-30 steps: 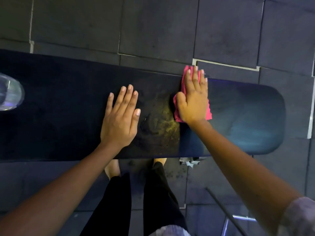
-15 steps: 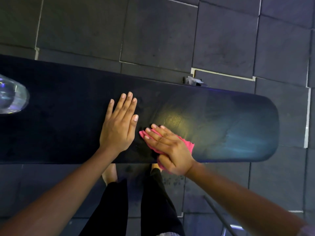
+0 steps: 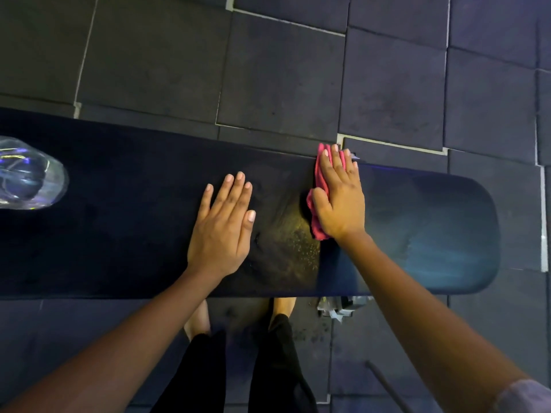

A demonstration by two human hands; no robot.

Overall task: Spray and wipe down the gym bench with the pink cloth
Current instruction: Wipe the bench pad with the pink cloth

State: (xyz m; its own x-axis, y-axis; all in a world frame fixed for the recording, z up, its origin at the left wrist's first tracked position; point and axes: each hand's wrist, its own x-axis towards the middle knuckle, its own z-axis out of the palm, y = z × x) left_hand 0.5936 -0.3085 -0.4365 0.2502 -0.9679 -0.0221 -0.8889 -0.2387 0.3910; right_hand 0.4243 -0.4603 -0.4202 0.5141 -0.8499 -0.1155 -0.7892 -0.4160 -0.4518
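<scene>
A long black padded gym bench point(image 3: 119, 234) runs left to right across the view. My right hand point(image 3: 340, 198) presses the pink cloth point(image 3: 317, 222) flat on the bench near its far edge; the cloth shows only along the hand's left side and at the fingertips. My left hand point(image 3: 222, 225) lies flat on the pad, palm down, fingers together, holding nothing. Between the two hands the pad carries a wet speckled patch point(image 3: 298, 251). A clear plastic bottle point(image 3: 28, 174) lies on the bench at the far left, partly cut off by the frame.
Dark rubber floor tiles point(image 3: 268, 70) surround the bench. My legs and bare feet point(image 3: 277, 308) stand against the near side. A metal bracket point(image 3: 343, 307) shows under the bench's near edge, and a thin bar point(image 3: 387, 386) crosses the floor at lower right.
My right hand has slid the pink cloth from the near edge of the bench back across to the far edge. My left hand has stayed flat in place.
</scene>
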